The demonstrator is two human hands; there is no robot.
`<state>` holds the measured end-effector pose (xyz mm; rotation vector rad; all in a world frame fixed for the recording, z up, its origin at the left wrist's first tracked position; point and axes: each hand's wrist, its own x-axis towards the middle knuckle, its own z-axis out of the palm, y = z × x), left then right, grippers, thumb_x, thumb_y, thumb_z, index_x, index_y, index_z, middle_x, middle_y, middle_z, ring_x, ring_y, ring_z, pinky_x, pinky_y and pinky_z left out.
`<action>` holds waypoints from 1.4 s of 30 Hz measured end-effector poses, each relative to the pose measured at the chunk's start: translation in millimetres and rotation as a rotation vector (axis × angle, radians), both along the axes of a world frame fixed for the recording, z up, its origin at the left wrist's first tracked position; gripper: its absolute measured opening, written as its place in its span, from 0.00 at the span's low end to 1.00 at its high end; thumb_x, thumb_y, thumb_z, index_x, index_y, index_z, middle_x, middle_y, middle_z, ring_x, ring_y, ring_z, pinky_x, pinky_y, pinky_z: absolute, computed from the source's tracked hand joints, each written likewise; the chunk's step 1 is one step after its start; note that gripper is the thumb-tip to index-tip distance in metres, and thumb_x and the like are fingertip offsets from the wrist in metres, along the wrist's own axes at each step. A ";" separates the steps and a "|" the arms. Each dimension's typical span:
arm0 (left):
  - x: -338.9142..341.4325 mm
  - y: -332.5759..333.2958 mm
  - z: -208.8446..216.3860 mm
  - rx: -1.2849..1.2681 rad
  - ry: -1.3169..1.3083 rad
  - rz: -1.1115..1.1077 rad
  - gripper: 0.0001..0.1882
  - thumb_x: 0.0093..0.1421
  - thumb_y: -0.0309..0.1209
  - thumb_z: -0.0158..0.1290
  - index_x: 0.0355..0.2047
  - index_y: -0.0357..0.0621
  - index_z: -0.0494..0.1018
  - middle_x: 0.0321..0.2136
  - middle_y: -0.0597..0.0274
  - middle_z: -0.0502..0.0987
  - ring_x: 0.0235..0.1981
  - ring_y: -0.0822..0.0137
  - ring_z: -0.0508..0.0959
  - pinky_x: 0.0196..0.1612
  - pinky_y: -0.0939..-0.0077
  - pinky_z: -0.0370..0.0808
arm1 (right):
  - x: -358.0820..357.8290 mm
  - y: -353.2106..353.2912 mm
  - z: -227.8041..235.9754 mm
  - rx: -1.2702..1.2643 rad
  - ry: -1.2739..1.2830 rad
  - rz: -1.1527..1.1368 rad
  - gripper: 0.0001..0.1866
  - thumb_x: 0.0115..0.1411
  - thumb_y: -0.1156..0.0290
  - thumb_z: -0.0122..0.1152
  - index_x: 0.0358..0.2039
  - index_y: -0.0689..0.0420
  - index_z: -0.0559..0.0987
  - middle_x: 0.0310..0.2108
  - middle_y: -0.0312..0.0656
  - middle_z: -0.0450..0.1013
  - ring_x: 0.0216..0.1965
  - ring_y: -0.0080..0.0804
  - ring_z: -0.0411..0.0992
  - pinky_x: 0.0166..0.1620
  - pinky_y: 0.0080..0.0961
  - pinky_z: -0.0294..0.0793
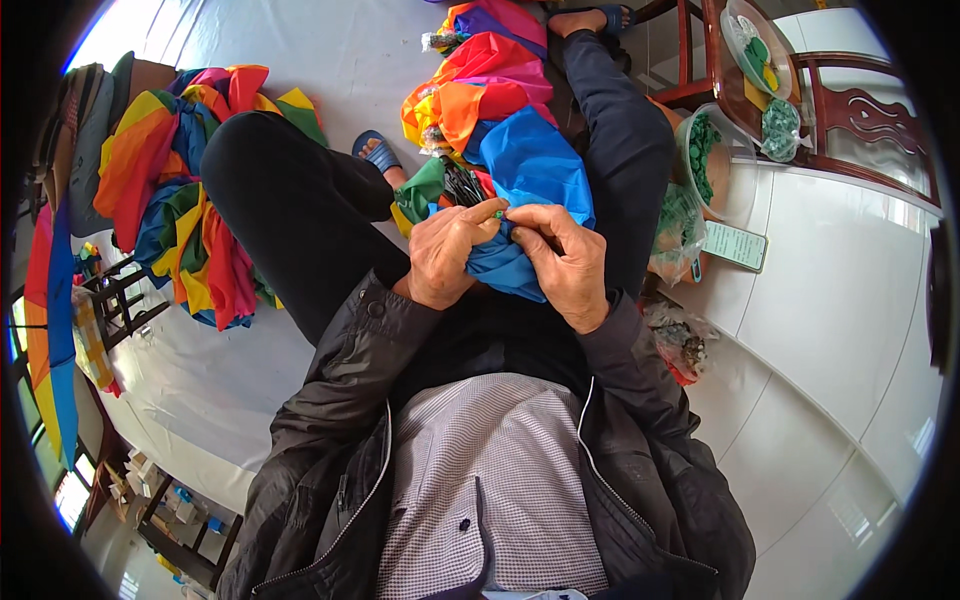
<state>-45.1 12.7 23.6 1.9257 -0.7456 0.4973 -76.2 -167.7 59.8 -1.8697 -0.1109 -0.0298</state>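
Note:
Above my lap, my left hand (446,254) and my right hand (566,262) meet with fingertips pinched together. A small green piece (500,214) shows between them, at the tip of my left index finger. Blue umbrella cloth (507,268) bunches below and between the hands, with the right fingers closed on its upper part. Thin dark umbrella ribs (462,184) lie just beyond my left hand. A brighter blue panel (540,165) spreads past my right hand over my leg. How the green piece meets the cloth is hidden by the fingers.
Rainbow cloth is heaped at left (190,200) and ahead (480,85). At right stand a clear tub of green pieces (703,160), a bowl with green and yellow pieces (752,50), a phone (735,246), plastic bags (677,232) and a wooden chair (870,125).

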 end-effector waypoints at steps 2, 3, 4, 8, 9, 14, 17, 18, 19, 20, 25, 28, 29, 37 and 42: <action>-0.2 0.7 -2.8 -0.012 -0.015 -0.008 0.18 0.47 0.25 0.67 0.36 0.37 0.73 0.44 0.49 0.84 0.29 0.59 0.83 0.30 0.69 0.78 | 0.5 -0.7 0.5 -0.030 -0.011 0.011 0.10 0.64 0.81 0.65 0.45 0.60 0.81 0.39 0.44 0.82 0.37 0.30 0.83 0.40 0.22 0.80; -0.2 0.9 -3.5 -0.013 -0.015 -0.008 0.18 0.47 0.25 0.67 0.36 0.37 0.73 0.44 0.49 0.84 0.29 0.59 0.83 0.30 0.69 0.78 | 1.8 -1.4 0.2 -0.039 -0.028 0.026 0.10 0.64 0.81 0.65 0.45 0.60 0.81 0.38 0.44 0.82 0.37 0.32 0.83 0.40 0.23 0.80; -0.3 1.2 -4.2 -0.012 -0.008 -0.009 0.18 0.47 0.25 0.67 0.36 0.37 0.73 0.44 0.49 0.83 0.29 0.59 0.83 0.30 0.69 0.78 | 3.1 -2.0 -0.2 -0.047 -0.044 0.041 0.10 0.63 0.81 0.65 0.45 0.60 0.81 0.38 0.44 0.82 0.37 0.33 0.83 0.40 0.24 0.80; 2.9 1.0 1.1 -0.003 0.036 -0.030 0.17 0.50 0.26 0.67 0.36 0.38 0.72 0.44 0.47 0.84 0.31 0.57 0.84 0.33 0.69 0.79 | 4.9 -4.0 -1.6 -0.059 -0.066 0.049 0.09 0.63 0.81 0.65 0.44 0.59 0.81 0.38 0.46 0.82 0.37 0.39 0.83 0.39 0.27 0.81; 4.9 -2.7 6.4 -0.007 0.060 -0.046 0.16 0.52 0.26 0.67 0.36 0.38 0.71 0.43 0.46 0.84 0.33 0.55 0.85 0.35 0.68 0.80 | 5.1 -7.7 0.7 -0.076 -0.074 0.041 0.09 0.63 0.81 0.65 0.44 0.59 0.81 0.38 0.46 0.81 0.37 0.40 0.83 0.39 0.28 0.81; 0.4 -5.3 2.1 -0.068 0.152 -0.051 0.15 0.54 0.24 0.67 0.38 0.38 0.73 0.41 0.46 0.85 0.39 0.53 0.87 0.43 0.67 0.82 | 7.1 -2.8 -6.5 -0.050 -0.111 0.010 0.10 0.63 0.80 0.66 0.45 0.59 0.81 0.38 0.45 0.81 0.37 0.35 0.83 0.41 0.25 0.80; -1.9 -8.8 -1.5 -0.069 0.257 0.023 0.17 0.51 0.21 0.66 0.42 0.37 0.78 0.40 0.50 0.85 0.40 0.53 0.87 0.43 0.67 0.81 | 2.7 -3.5 -12.6 -0.019 -0.091 -0.030 0.10 0.63 0.79 0.66 0.45 0.60 0.80 0.39 0.45 0.81 0.38 0.37 0.84 0.41 0.26 0.81; 0.3 -11.0 -2.7 -0.048 0.251 0.016 0.17 0.51 0.21 0.65 0.42 0.37 0.78 0.40 0.50 0.85 0.40 0.53 0.87 0.43 0.67 0.81 | 0.6 -4.3 -14.3 -0.003 -0.049 -0.043 0.10 0.63 0.79 0.66 0.45 0.60 0.80 0.40 0.45 0.81 0.39 0.38 0.84 0.41 0.27 0.81; 1.7 -11.2 -3.2 -0.023 0.243 0.017 0.17 0.51 0.21 0.65 0.43 0.37 0.79 0.40 0.50 0.85 0.41 0.53 0.87 0.44 0.67 0.81 | -1.3 -3.9 -15.4 0.018 -0.009 -0.050 0.10 0.63 0.78 0.66 0.45 0.60 0.80 0.40 0.46 0.81 0.39 0.38 0.84 0.41 0.27 0.81; 2.8 -11.3 -3.5 0.001 0.234 0.021 0.17 0.52 0.21 0.65 0.43 0.37 0.80 0.40 0.50 0.85 0.41 0.54 0.87 0.44 0.67 0.81 | -3.2 -3.5 -15.5 0.004 -0.025 -0.061 0.10 0.63 0.78 0.66 0.45 0.60 0.80 0.40 0.46 0.81 0.39 0.38 0.84 0.41 0.27 0.81; 0.2 -13.3 -10.2 0.002 0.228 0.020 0.16 0.51 0.21 0.64 0.42 0.37 0.80 0.38 0.50 0.85 0.40 0.53 0.87 0.45 0.67 0.81 | 3.2 -22.9 -15.3 -0.054 -0.080 -0.007 0.09 0.65 0.76 0.65 0.45 0.61 0.81 0.39 0.47 0.82 0.39 0.39 0.84 0.41 0.28 0.81; 0.6 -15.4 -9.8 0.067 0.318 0.002 0.14 0.52 0.23 0.64 0.41 0.36 0.81 0.37 0.51 0.85 0.40 0.54 0.87 0.45 0.69 0.81 | 20.2 -48.0 -9.1 -0.118 -0.104 0.068 0.08 0.66 0.74 0.64 0.45 0.61 0.81 0.39 0.48 0.82 0.39 0.39 0.84 0.41 0.28 0.82; 0.7 -16.1 -9.7 0.058 0.305 0.002 0.14 0.52 0.23 0.64 0.41 0.36 0.81 0.37 0.51 0.85 0.40 0.54 0.87 0.45 0.69 0.81 | 31.8 -64.7 -3.0 -0.193 -0.138 0.004 0.09 0.67 0.73 0.64 0.45 0.61 0.81 0.38 0.47 0.82 0.39 0.37 0.84 0.41 0.27 0.82; 0.3 -16.7 -13.4 0.118 0.412 -0.015 0.15 0.51 0.24 0.64 0.41 0.37 0.81 0.34 0.49 0.84 0.38 0.50 0.86 0.42 0.68 0.80 | 179.6 -275.7 17.5 -0.194 -0.135 -0.561 0.10 0.70 0.72 0.57 0.45 0.64 0.81 0.32 0.43 0.83 0.31 0.25 0.81 0.35 0.20 0.80; 4.7 -31.5 -17.5 0.092 0.394 -0.031 0.17 0.48 0.19 0.62 0.41 0.37 0.80 0.33 0.48 0.83 0.36 0.49 0.85 0.39 0.65 0.79 | 254.8 -429.1 -4.0 -0.772 -0.270 -0.749 0.09 0.62 0.70 0.64 0.38 0.61 0.85 0.30 0.46 0.83 0.30 0.34 0.82 0.35 0.28 0.80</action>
